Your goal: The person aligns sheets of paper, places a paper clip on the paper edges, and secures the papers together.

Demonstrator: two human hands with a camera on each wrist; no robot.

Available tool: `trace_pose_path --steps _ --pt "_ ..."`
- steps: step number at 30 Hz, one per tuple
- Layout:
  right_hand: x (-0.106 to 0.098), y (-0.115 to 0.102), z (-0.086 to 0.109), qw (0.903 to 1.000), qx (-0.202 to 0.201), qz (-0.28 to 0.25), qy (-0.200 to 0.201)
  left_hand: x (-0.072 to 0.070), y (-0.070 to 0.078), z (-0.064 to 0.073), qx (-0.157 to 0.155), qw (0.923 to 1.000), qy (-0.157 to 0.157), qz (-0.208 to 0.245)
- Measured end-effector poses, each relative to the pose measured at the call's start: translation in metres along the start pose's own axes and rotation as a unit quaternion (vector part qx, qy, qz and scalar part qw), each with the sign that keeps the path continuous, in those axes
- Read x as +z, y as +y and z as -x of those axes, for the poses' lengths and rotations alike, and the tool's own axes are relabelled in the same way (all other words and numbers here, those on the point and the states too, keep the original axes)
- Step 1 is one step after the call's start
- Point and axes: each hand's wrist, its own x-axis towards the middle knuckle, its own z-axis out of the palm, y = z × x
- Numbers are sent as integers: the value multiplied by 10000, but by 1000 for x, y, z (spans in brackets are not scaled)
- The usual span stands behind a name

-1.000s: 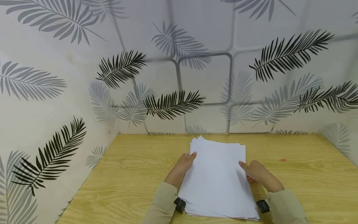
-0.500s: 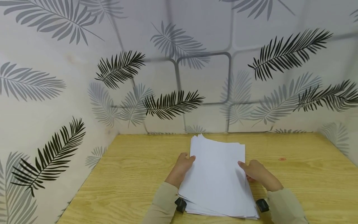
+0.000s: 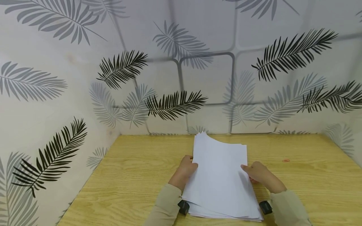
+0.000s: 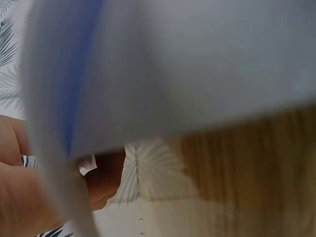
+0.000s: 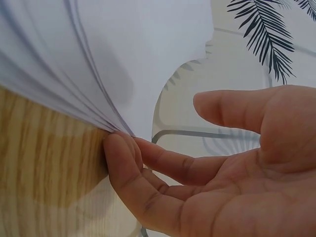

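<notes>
A stack of white paper (image 3: 219,175) lies between both hands on the wooden table, its sheets slightly fanned at the near edge. My left hand (image 3: 185,169) grips the stack's left edge, thumb on top. Close up in the left wrist view, the paper (image 4: 207,59) bends up, a blue strip showing along it, and hides part of that hand. My right hand (image 3: 260,175) is at the right edge. Seen from the right wrist, its fingertips (image 5: 118,148) touch the sheets' edge from the side and below, while the thumb (image 5: 222,106) stands lifted off the paper.
The yellow wood-grain table (image 3: 135,175) reaches back to a wall (image 3: 164,72) printed with leaves. A small red oval mark (image 3: 286,160) shows on the tabletop right of the stack. Black wrist devices (image 3: 266,207) sit near both sleeves.
My left hand has slid slightly toward me along the paper's edge. The stack's left side has risen and bends more, its far left corner higher. The right hand stays nearly still.
</notes>
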Motion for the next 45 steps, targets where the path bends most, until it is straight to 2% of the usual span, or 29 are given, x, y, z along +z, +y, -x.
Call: trace_pose_path --steps 5,12,18,23,29,36,45 --pt "0 0 0 9999 -118 75 -2 -1 8 13 110 9998 -115 107" --pt "-1 -1 0 10000 -24 8 7 -4 8 11 147 9996 -243 21" --pt "-3 2 0 9996 -47 -285 -29 -3 10 10 268 9995 -142 35" --pt "-5 6 -3 9984 131 -534 -108 -4 12 9 333 9993 -85 155" --pt "-5 10 -7 9988 203 -435 -99 -5 13 9 266 9991 -139 306" --pt "-5 9 -7 9997 43 -246 49 -4 15 11 217 9980 -166 565" --pt "-8 7 -8 9967 -24 -773 231 -4 19 10 103 9969 -60 778"
